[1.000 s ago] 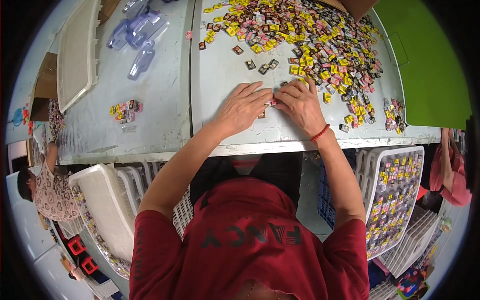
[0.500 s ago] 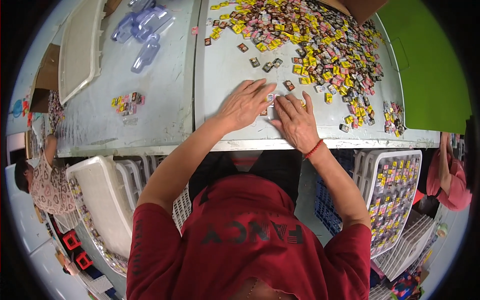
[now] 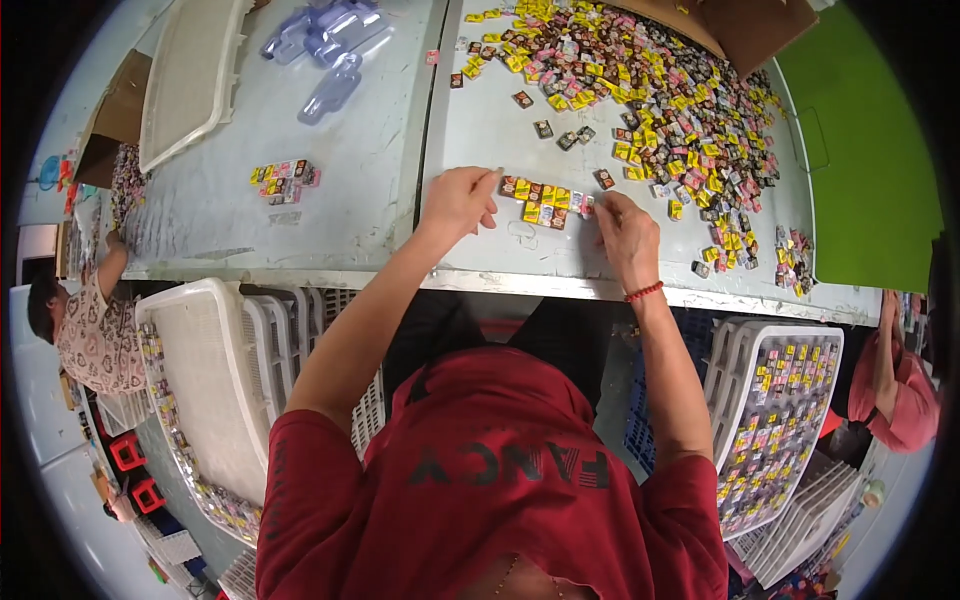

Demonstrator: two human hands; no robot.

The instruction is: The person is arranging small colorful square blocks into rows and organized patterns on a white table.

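Observation:
On the table, a compact group of small boxes [image 3: 548, 197] in yellow, brown, white and pink lies in two rows between my hands. My left hand [image 3: 460, 207] is at its left end, fingers curled and the thumb and forefinger together near the corner box. What they pinch, if anything, is too small to tell. At the right end, my right hand [image 3: 630, 235] has its fingers bent together, tips against a pink box [image 3: 587, 206]. Whether it grips that box is hidden. A clear plastic outline [image 3: 522, 235] shows just below the group.
A large pile of small boxes [image 3: 650, 120] spreads at the far right, below a cardboard box [image 3: 745, 30]. Left of the table seam lie another box group [image 3: 285, 180], clear plastic trays [image 3: 330, 90] and a white tray [image 3: 190, 80]. Filled trays [image 3: 780, 430] stand below, right. Two people work at the sides.
My hands have drawn apart from over the boxes, left hand leftward and right hand rightward, uncovering the two rows. Their flat fingers have curled. The whole view has shifted a little.

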